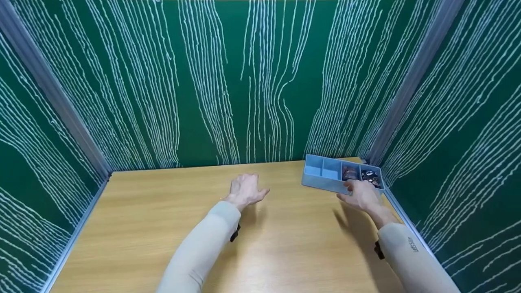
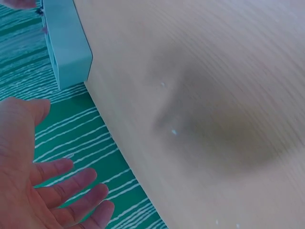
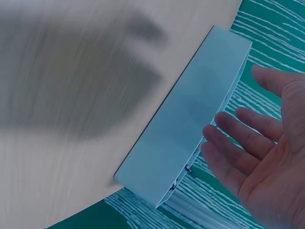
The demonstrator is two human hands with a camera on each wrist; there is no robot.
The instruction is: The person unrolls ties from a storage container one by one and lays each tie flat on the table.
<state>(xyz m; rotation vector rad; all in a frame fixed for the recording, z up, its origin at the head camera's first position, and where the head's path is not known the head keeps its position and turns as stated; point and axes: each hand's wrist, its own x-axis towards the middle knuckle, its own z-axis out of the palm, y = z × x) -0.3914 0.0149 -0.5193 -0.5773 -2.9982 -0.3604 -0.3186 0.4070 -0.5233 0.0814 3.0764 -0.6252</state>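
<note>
A light blue divided box (image 1: 323, 182) stands at the back right corner of the table. Its two left compartments look bare. The third holds brownish wrapped items (image 1: 349, 173), and the rightmost holds dark shiny items (image 1: 370, 177); their kind cannot be made out. My right hand (image 1: 363, 195) is over the box's front rim near the filled compartments. In the right wrist view its loosely bent fingers (image 3: 228, 126) hold nothing, and whether they touch the rim is unclear. My left hand (image 1: 245, 190) hovers above the table left of the box, fingers spread and nothing held.
The wooden table (image 1: 163, 228) meets a green wall (image 1: 236, 81) with white wavy lines at the back. Similar panels rise on both sides, joined by grey corner posts (image 1: 411, 77). Tiny white specks (image 2: 174, 132) lie on the tabletop.
</note>
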